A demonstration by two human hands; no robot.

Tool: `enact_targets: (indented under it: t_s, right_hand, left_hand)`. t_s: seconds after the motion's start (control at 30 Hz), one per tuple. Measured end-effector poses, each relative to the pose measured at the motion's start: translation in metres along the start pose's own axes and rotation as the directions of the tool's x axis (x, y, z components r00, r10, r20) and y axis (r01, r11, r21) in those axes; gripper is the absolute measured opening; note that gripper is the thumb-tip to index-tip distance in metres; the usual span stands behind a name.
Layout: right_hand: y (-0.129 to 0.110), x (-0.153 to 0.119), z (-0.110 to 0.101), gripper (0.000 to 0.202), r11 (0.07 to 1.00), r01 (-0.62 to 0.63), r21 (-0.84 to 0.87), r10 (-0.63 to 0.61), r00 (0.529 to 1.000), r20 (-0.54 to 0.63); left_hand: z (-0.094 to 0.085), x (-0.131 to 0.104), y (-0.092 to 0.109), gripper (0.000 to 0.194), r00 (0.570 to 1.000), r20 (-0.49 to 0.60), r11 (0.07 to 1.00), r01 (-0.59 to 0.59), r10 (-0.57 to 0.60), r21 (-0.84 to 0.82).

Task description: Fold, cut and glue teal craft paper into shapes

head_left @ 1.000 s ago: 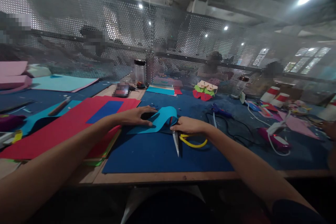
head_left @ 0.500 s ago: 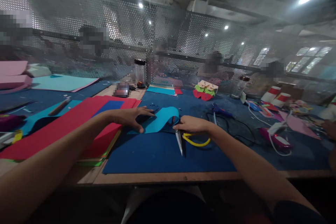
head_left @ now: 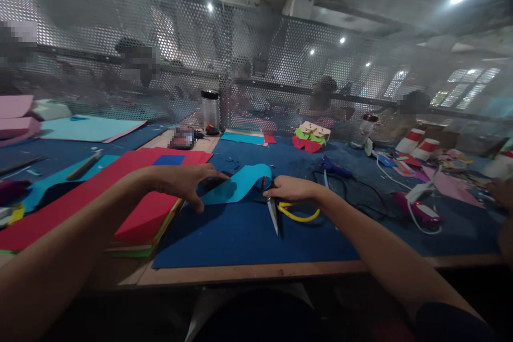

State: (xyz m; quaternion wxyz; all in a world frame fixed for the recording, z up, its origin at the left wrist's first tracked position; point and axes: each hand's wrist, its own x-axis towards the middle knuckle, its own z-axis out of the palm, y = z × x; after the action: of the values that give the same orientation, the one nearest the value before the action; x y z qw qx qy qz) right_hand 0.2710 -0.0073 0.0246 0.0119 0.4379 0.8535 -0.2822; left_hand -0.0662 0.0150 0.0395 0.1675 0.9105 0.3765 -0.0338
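Note:
A light-blue strip of paper or thin foam lies on the dark blue mat, its right end curled up and over. My right hand is closed at that curled end, thumb and fingers pinched on it. Scissors with yellow handles are under and beside this hand, their blades towards me; whether the hand also touches them I cannot tell. Something small and reddish shows inside the curl, too small to name. My left hand is open at the strip's left end, thumb and fingers apart, partly covering that end.
Left of the mat lies a stack of red sheets with a small blue piece on it. Behind stand a lidded jar and layered cut-outs. To the right are a blue glue gun, cords and a purple glue gun.
My left hand has slid left along the strip, baring more of its left part. My right hand and the scissors have hardly moved. The view has shifted slightly.

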Motion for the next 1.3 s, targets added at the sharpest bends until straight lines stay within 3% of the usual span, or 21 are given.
enact_targets:
  t_s: [0.33, 0.8, 0.87, 0.97, 1.07, 1.3]
  right_hand:
    - [-0.005, -0.006, -0.008, 0.047, 0.999, -0.028, 0.015, 0.029, 0.999, -0.023]
    - [-0.003, -0.005, -0.008, 0.045, 1.0, -0.011, 0.007, 0.011, 0.999, -0.051]
    - [-0.001, -0.003, -0.005, 0.045, 1.0, -0.008, 0.011, 0.009, 0.999, -0.051]
    - [0.002, 0.0, -0.001, 0.041, 0.999, 0.003, 0.048, -0.001, 0.999, -0.039]
    - [0.002, 0.0, 0.0, 0.041, 0.999, -0.024, 0.039, 0.026, 0.999, -0.037]
    - [-0.003, -0.003, 0.0, 0.043, 0.999, -0.036, 0.031, 0.037, 0.999, -0.031]
  left_hand:
    - [-0.002, 0.001, 0.021, 0.077, 0.998, 0.033, 0.998, 0.054, -0.053, -0.019]
    - [0.011, 0.013, 0.024, 0.068, 0.999, -0.042, 0.992, 0.001, -0.006, -0.123]
    - [0.013, 0.018, 0.021, 0.06, 0.996, -0.088, 0.987, -0.023, 0.009, -0.157]
    - [0.02, 0.028, 0.016, 0.039, 0.968, -0.248, 0.971, -0.086, 0.029, -0.222]
    - [0.031, 0.039, 0.01, 0.039, 0.936, -0.352, 0.968, -0.108, 0.021, -0.228]
    - [0.045, 0.051, 0.002, 0.039, 0.89, -0.45, 0.971, -0.172, 0.081, -0.167]
